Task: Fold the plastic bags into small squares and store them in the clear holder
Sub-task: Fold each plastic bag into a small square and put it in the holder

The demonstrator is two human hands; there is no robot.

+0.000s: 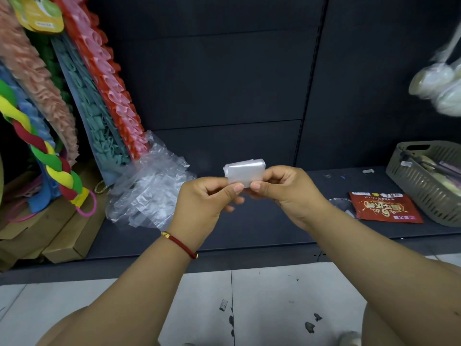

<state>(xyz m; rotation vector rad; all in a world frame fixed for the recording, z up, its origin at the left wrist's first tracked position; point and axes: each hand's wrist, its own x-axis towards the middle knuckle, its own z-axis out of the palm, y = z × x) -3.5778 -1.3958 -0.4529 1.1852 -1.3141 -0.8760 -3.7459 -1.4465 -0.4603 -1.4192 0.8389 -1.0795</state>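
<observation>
At the centre of the frame we see both hands raised over a dark shelf (pixel 249 216), pinching one folded bag (pixel 245 172) between them. The bag is a small, thick, whitish rectangle, held upright, its lower edge caught by the thumbs. The left hand (pixel 207 201) curls its fingers under, thumb pressed to the bag's lower left; a red cord bracelet (pixel 180 244) circles that wrist. The right hand (pixel 282 187) grips the lower right corner, thumb tip just beside the left thumb.

Left of the hands, a loose heap of clear bags (pixel 147 188) lies crumpled on the shelf, touching the foot of the hanging goods. Those goods, ruffled strips (pixel 104 78) in pink, red, teal and green, fill the upper left, with a braided foam rope (pixel 45 156) below them.

At the right edge sits a grey basket (pixel 411 186) with items inside that we cannot make out. A red packet (pixel 385 208) lies flat just beside it, and a clear object (pixel 340 204) shows at the packet's left edge; we cannot tell whether it is the holder. Bagged pale things (pixel 439 88) hang blurred in the upper right.
</observation>
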